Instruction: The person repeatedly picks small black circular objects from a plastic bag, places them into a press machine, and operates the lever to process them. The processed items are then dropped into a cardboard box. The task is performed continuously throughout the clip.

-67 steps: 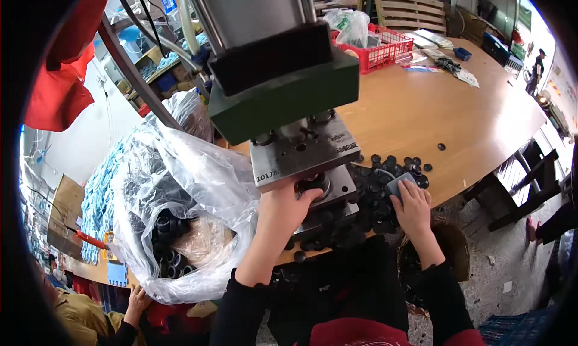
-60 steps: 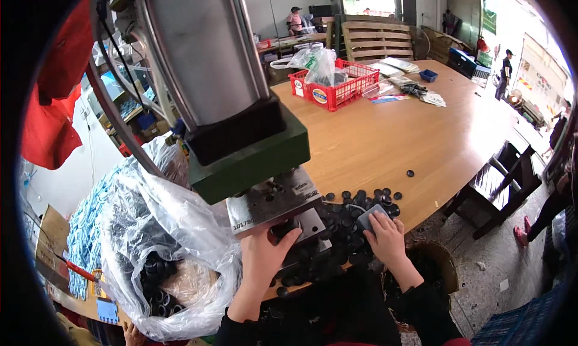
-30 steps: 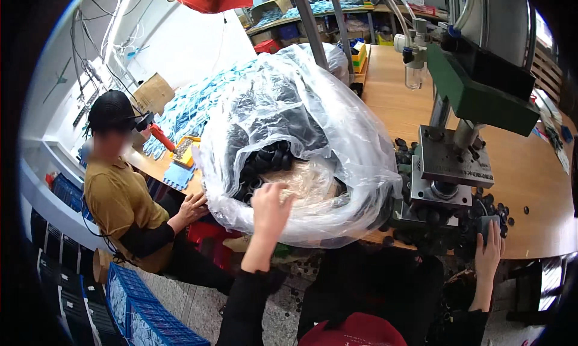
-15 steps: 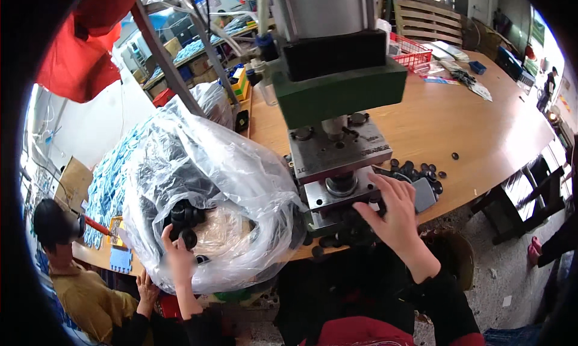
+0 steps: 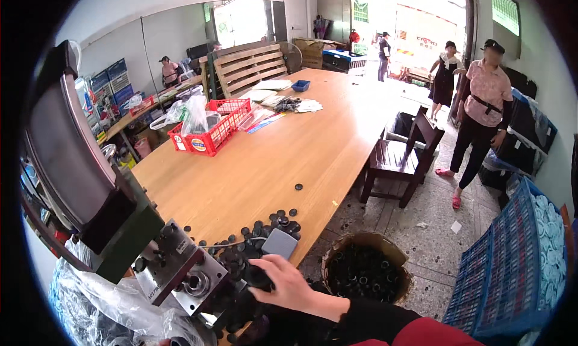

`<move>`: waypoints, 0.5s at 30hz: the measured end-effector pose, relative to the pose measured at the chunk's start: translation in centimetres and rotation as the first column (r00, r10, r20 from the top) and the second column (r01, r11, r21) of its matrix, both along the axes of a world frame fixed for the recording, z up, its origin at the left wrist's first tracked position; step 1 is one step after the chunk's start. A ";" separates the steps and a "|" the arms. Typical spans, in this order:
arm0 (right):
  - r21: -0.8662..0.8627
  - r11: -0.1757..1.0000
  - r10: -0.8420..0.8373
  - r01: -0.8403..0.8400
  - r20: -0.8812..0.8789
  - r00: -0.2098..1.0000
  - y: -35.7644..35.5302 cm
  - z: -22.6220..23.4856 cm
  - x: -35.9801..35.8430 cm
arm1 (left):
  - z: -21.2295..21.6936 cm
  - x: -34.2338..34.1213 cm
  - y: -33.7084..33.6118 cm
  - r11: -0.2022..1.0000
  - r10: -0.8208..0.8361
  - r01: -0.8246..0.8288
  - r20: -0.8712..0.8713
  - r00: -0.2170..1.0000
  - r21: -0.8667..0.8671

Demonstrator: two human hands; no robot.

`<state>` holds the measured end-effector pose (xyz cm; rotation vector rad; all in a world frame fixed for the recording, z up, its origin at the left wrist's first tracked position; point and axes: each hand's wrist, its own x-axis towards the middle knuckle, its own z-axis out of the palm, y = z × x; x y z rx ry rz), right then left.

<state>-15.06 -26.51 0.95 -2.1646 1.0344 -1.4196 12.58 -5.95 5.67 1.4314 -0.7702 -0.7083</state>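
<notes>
Well, far left the press (image 5: 84, 171) looms over its die (image 5: 195, 283), with the bag (image 5: 114, 310) bunched just beside; a loose fold straying in could snag. What seems a sliver of the left hand (image 5: 164, 342) shows at the lower edge; I can't tell how its fingers stand; were it to stray into the die, a falling press could crush it. Next come heaped discs (image 5: 239, 249); over them, right of the die, a black cap (image 5: 257, 277) looks pinched between thumb and fingers of the right hand (image 5: 262, 280); a slack grip could drop it among the discs and lose it. Just beyond sits the box (image 5: 280, 242), close to the table's (image 5: 253, 171) edge; a careless knuckle could knock it off.
</notes>
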 end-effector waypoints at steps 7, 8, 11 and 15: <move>0.243 0.781 -0.477 0.575 -0.361 0.801 0.6 -14.7 -16.0 | 2.8 -5.6 -11.2 0.980 -0.060 -0.061 0.569 0.820 0.190; 0.305 0.730 -0.459 0.612 -0.445 0.769 0.7 -16.3 -17.5 | 2.7 -5.9 -12.2 0.993 -0.032 -0.040 0.572 0.820 0.114; 0.410 0.642 -0.387 0.648 -0.556 0.736 0.8 -19.5 -20.4 | 2.0 -5.6 -14.3 0.999 0.014 -0.027 0.505 0.863 0.017; 0.289 0.688 -0.370 0.666 -0.650 0.664 0.6 -20.7 -20.3 | 1.2 -3.0 -16.4 0.997 -0.040 0.077 0.782 0.622 -0.010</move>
